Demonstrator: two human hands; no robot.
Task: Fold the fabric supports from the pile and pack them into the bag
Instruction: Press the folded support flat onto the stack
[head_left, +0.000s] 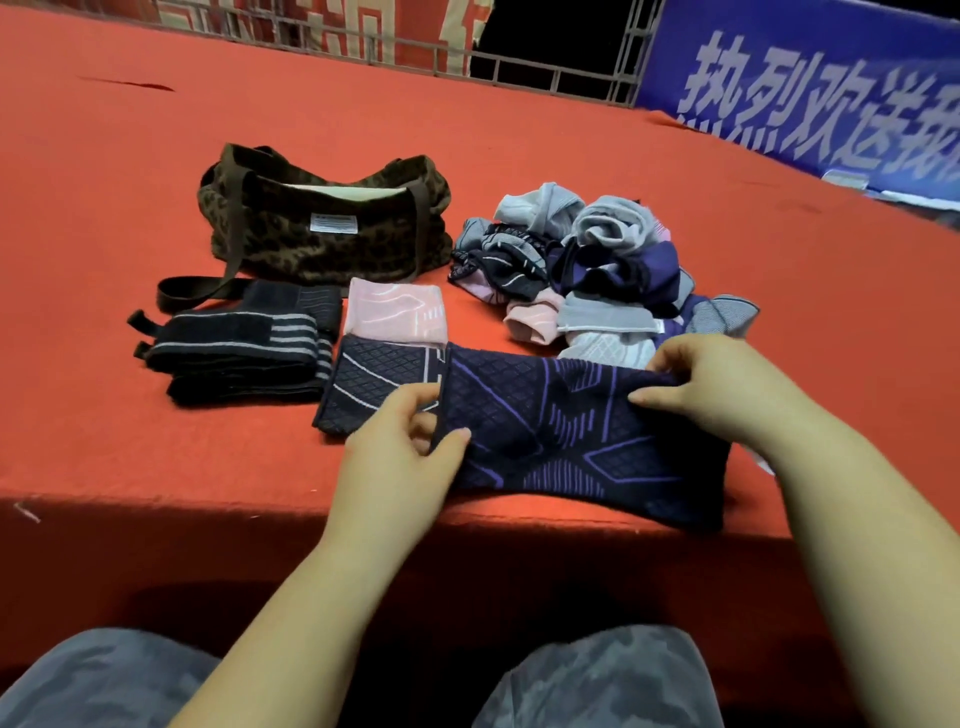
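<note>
Both hands, left hand (402, 441) and right hand (706, 384), pinch purple support (571, 431) on red carpet (156, 156) (blue banner (810, 93) behind).

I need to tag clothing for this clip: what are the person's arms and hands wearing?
Nothing: the left hand and right hand are bare, without gloves, rings or a watch, and both forearms show no sleeves. Grey camouflage-patterned trousers cover the knees below.

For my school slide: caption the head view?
Two hands fold a purple support beside pile and bag.

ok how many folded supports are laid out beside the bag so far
3: black striped support left, pink support below the bag, dark diamond-knit support nearest. More may be stacked underneath.
</note>
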